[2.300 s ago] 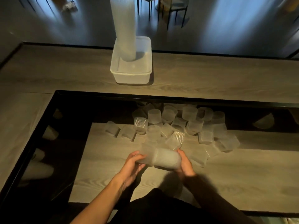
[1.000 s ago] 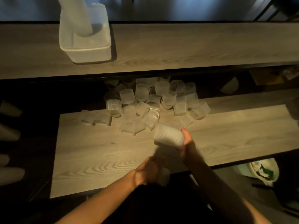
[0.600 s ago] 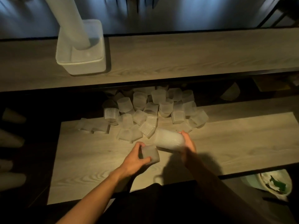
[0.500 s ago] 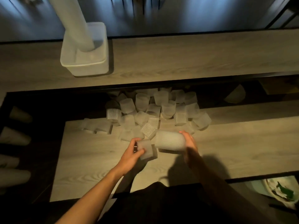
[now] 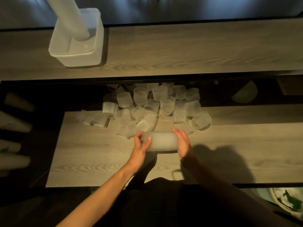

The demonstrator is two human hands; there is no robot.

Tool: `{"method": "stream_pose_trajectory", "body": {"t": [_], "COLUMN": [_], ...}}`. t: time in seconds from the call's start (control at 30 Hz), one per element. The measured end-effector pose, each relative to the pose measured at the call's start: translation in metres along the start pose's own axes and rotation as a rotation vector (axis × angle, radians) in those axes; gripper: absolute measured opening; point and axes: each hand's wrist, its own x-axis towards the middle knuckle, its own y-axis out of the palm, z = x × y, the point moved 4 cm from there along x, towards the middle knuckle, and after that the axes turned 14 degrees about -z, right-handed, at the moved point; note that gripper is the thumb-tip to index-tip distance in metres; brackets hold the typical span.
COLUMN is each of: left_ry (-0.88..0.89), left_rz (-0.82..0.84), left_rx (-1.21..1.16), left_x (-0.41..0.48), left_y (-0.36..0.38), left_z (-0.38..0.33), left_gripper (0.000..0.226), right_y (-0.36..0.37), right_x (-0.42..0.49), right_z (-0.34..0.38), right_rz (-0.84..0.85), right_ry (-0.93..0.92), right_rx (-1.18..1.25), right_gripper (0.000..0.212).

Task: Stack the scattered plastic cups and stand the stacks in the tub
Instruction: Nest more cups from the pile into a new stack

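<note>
- The person is holding a short stack of ribbed cups (image 5: 162, 141) sideways between both hands, just above the lower wooden surface (image 5: 229, 154); the stack is lying roughly level, running left to right
- The left hand (image 5: 141, 143) is curling around the stack's left end; its thumb is lying on the near side and its fingers are wrapping the far side; whether a separate cup is under those fingers is too blurred to tell
- The right hand (image 5: 183, 143) is cupping the stack's right end, fingers partly bent, palm pressing against that end
- The loose cups (image 5: 152, 105) are lying in a scattered heap just beyond the hands, some upright, some tipped on their sides, several touching one another; the heap is reaching back into the dark gap under the upper wooden surface (image 5: 180, 51)
- The tub (image 5: 77, 54) is sitting on that upper surface, far left, well apart from the hands
- A tall stack (image 5: 68, 17) is standing inside the tub, leaning left and running out of the top of the view
- Pale shapes (image 5: 14, 126) are showing in the dark strip at the left edge; what they are is unclear
</note>
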Motion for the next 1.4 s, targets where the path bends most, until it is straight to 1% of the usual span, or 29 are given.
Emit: {"method": "stream_pose_trajectory", "body": {"t": [0.1,0.17,0.2,0.23,0.3,0.33,0.4,0.43,0.5,0.57,0.63,0.7,0.77,0.83,0.87,0.97,1.07,1.13,1.17,1.23,1.3,1.33,1.37,1.4], "left_ry": [-0.041,-0.057,-0.037,0.008,0.127,0.202,0.347,0.38,0.359,0.328,0.293,0.244,0.211,0.164,0.134,0.06,0.016,-0.01,-0.022,-0.033,-0.012,-0.003,0.017,0.047], "left_rz": [0.009,0.075,0.099,0.091,-0.019,-0.073,-0.099,-0.088,-0.064,-0.069,-0.087,-0.078,-0.032,0.032,0.069,0.155,0.181,0.116,0.067,0.023,0.089,0.114,0.105,0.061], "left_rx": [0.012,0.023,0.057,0.122,0.303,0.406,0.618,0.692,0.764,0.788,0.75,0.65,0.554,0.418,0.349,0.221,0.178,0.143,0.115,0.088,0.133,0.146,0.154,0.174], "left_x": [-0.008,-0.005,-0.001,0.005,0.019,0.025,0.034,0.039,0.049,0.057,0.061,0.063,0.063,0.061,0.059,0.045,0.028,0.021,0.019,0.017,0.017,0.018,0.021,0.026], "left_y": [0.029,0.043,0.047,0.051,0.055,0.06,0.074,0.083,0.102,0.114,0.12,0.116,0.107,0.093,0.086,0.076,0.081,0.088,0.089,0.089,0.091,0.092,0.094,0.095], "left_z": [0.002,0.007,0.009,0.013,0.016,0.015,0.01,0.008,0.008,0.011,0.011,0.011,0.015,0.02,0.022,0.022,0.021,0.022,0.022,0.02,0.018,0.016,0.012,0.008], "left_gripper": [0.064,0.072,0.072,0.069,0.056,0.051,0.058,0.066,0.077,0.079,0.079,0.08,0.067,0.053,0.049,0.04,0.046,0.045,0.048,0.065,0.075,0.078,0.078,0.071], "right_y": [-0.009,-0.026,-0.036,-0.05,-0.075,-0.086,-0.1,-0.106,-0.117,-0.122,-0.124,-0.126,-0.127,-0.126,-0.125,-0.112,-0.09,-0.075,-0.071,-0.069,-0.076,-0.081,-0.087,-0.094], "right_x": [0.005,0.009,0.012,0.017,0.025,0.03,0.033,0.037,0.043,0.051,0.055,0.055,0.057,0.056,0.056,0.055,0.051,0.047,0.044,0.04,0.039,0.04,0.044,0.045], "right_z": [-0.001,0.003,0.004,0.002,-0.001,-0.001,0.002,0.004,0.005,-0.001,-0.005,-0.004,-0.01,-0.011,-0.01,-0.001,-0.003,-0.01,-0.014,-0.018,-0.018,-0.02,-0.023,-0.024], "right_rz": [-0.025,-0.052,-0.078,-0.119,-0.206,-0.23,-0.25,-0.267,-0.319,-0.35,-0.36,-0.352,-0.314,-0.272,-0.24,-0.12,-0.014,0.041,0.048,0.017,-0.013,-0.022,-0.025,-0.027], "right_ry": [0.014,-0.021,-0.041,-0.04,-0.072,-0.098,-0.077,-0.072,-0.065,-0.022,0.002,-0.001,-0.005,-0.057,-0.081,-0.074,0.011,0.038,0.045,0.075,0.12,0.169,0.205,0.236], "right_rx": [-0.022,-0.012,0.001,0.03,0.083,0.07,0.061,0.078,0.093,0.111,0.117,0.116,0.125,0.083,0.049,-0.027,-0.046,-0.064,-0.064,-0.036,0.02,0.055,0.089,0.121], "right_gripper": [0.019,0.018,0.018,0.019,0.028,0.033,0.035,0.033,0.021,0.013,0.015,0.018,0.021,0.021,0.02,0.018,0.017,0.018,0.021,0.027,0.025,0.023,0.023,0.024]}}
